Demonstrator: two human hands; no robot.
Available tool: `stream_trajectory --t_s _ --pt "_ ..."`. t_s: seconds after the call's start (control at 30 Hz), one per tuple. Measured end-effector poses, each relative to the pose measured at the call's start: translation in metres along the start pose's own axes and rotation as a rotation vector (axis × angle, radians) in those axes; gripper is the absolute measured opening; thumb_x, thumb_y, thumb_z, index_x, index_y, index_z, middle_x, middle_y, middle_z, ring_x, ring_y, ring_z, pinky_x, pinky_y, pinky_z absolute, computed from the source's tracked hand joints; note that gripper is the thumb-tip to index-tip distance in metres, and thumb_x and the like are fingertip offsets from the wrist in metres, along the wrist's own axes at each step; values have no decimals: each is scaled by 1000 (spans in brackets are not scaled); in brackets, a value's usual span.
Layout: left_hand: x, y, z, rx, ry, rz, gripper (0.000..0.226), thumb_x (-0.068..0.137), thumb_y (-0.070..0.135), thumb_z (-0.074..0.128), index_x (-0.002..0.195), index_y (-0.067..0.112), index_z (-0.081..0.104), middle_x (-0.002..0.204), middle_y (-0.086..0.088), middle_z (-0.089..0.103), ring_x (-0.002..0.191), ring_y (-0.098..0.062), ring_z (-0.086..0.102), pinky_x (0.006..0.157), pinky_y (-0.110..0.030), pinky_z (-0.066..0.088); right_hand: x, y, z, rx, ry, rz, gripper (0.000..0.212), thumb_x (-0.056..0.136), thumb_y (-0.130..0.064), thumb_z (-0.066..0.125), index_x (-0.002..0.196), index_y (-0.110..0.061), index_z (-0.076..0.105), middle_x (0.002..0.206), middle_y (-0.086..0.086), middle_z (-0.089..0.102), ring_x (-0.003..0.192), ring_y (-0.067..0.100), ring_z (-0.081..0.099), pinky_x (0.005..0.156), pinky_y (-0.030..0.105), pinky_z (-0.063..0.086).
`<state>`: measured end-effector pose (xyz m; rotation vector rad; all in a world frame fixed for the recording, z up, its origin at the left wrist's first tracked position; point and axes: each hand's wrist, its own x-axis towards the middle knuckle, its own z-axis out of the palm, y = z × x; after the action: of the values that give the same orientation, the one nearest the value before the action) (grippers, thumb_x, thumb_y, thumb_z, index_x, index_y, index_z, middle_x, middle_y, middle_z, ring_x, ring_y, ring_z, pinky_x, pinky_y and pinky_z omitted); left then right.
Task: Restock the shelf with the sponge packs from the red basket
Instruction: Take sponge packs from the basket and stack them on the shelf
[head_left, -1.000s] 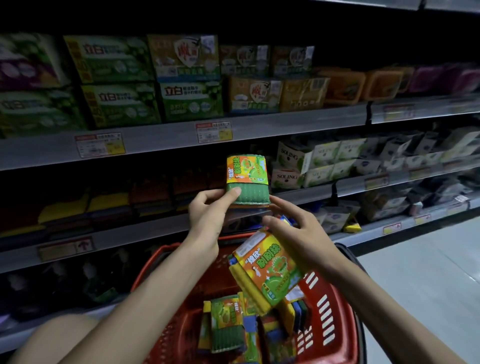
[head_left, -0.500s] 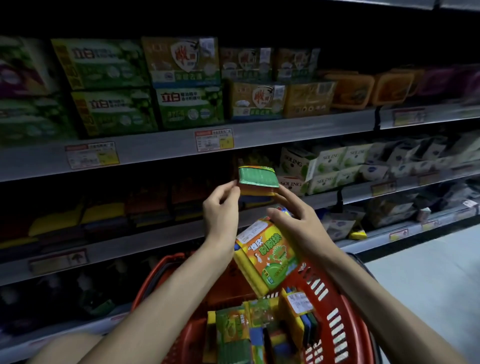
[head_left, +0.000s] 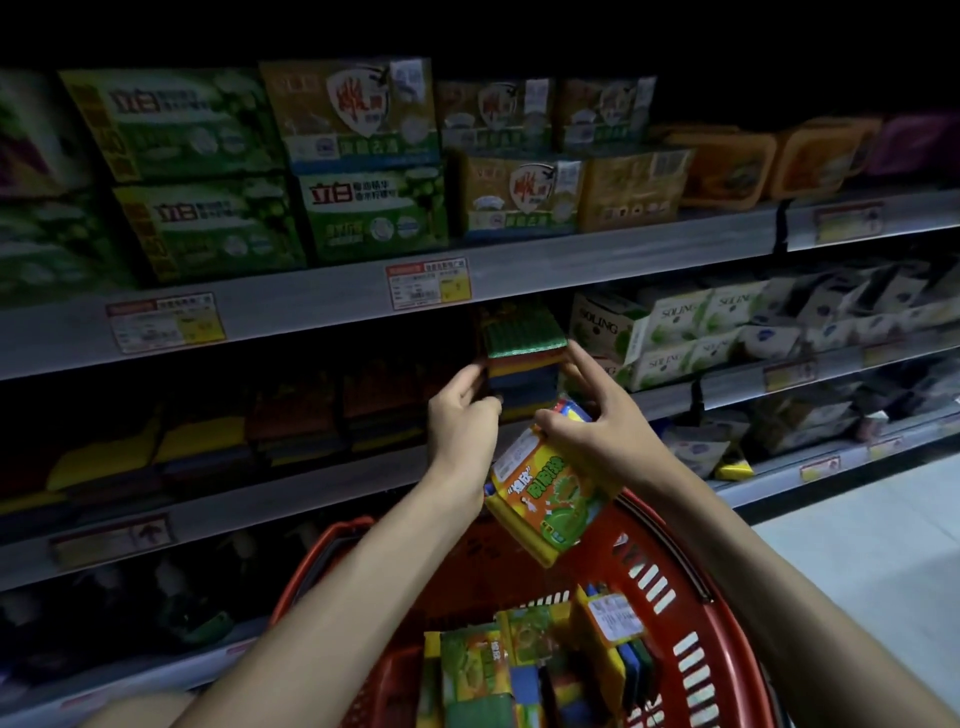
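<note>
A sponge pack (head_left: 522, 358) with a green top layer sits at the front of the dim middle shelf (head_left: 332, 483). My left hand (head_left: 462, 415) pinches its left side. My right hand (head_left: 597, 421) touches the pack's right side with the forefinger while its other fingers grip a second sponge pack (head_left: 545, 499) with an orange and green label, hanging over the red basket (head_left: 691, 613). Several more sponge packs (head_left: 519, 670) lie in the basket below my arms.
Dark stacks of sponges (head_left: 291, 415) fill the middle shelf to the left. White Soling boxes (head_left: 670, 332) stand just right of the placed pack. Green and orange detergent boxes (head_left: 363, 156) line the upper shelf. Pale floor (head_left: 883, 545) lies at the right.
The green-topped pack has gone from upright in front of the shelf to lying flat on the middle shelf, pushed further in. Both hands moved forward with it; the view shifted closer.
</note>
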<state>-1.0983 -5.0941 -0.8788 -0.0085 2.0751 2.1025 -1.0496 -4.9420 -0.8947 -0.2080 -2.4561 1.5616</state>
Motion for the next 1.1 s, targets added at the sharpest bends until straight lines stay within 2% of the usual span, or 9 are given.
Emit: stream_trajectory --t_s 0.23,0.33,0.53,0.6,0.7,0.77,0.83,0.97,1.1 --pt "5 2 7 44 -21 -31 54 95 0 58 146 17 52 121 14 58 122 -18 59 107 -45 49 12 5 -2 -70 22 66 111 65 -55 75 160 -37 22 161 -7 38 137 -4 38 113 34 43" --pt "8 1 9 79 -6 -25 56 92 6 57 145 23 54 137 4 61 122 -23 62 104 -49 51 13 5 -3 -97 31 67 111 67 -51 75 161 -33 20 159 -4 40 134 -4 38 111 31 43" --pt "7 3 12 26 19 -15 46 93 5 53 133 24 61 120 -3 69 110 -22 66 97 -43 55 17 1 2 -78 70 55 111 68 -52 76 162 -28 21 159 -13 37 140 -4 37 117 37 40" --pt "8 2 13 15 33 -17 39 92 3 51 116 33 62 108 -3 71 103 -22 68 93 -42 56 18 -2 4 -74 95 55 105 75 -46 79 161 -26 22 159 -13 36 139 -2 38 116 33 39" --pt "7 4 13 0 43 -53 35 94 5 51 104 38 57 106 -7 71 100 -23 67 92 -43 55 19 -1 6 -89 125 51 92 86 -31 78 161 -23 26 142 -22 34 130 -6 35 104 21 35" --pt "5 4 13 -20 53 -76 37 94 8 52 124 29 59 111 -9 69 103 -27 66 95 -45 56 18 0 5 -101 139 57 89 87 -30 78 160 -23 28 139 -22 36 127 -7 35 101 19 33" --pt "6 2 12 -18 58 -119 54 94 11 54 147 22 46 119 -11 68 108 -31 65 97 -49 55 17 1 6 -120 148 62 90 86 -32 78 160 -23 27 151 -15 40 130 -4 36 105 22 34" --pt "9 -3 11 -22 53 -151 54 94 14 53 148 19 45 116 -11 68 103 -30 67 95 -49 56 16 4 8 -146 163 76 92 81 -42 79 158 -24 32 158 -6 42 141 7 42 111 27 37" --pt "12 -7 15 -49 67 -163 45 95 14 52 139 20 55 100 -5 72 98 -27 70 92 -47 58 17 5 10 -158 201 74 88 76 -49 76 153 -23 41 152 -6 49 128 1 47 101 23 38"
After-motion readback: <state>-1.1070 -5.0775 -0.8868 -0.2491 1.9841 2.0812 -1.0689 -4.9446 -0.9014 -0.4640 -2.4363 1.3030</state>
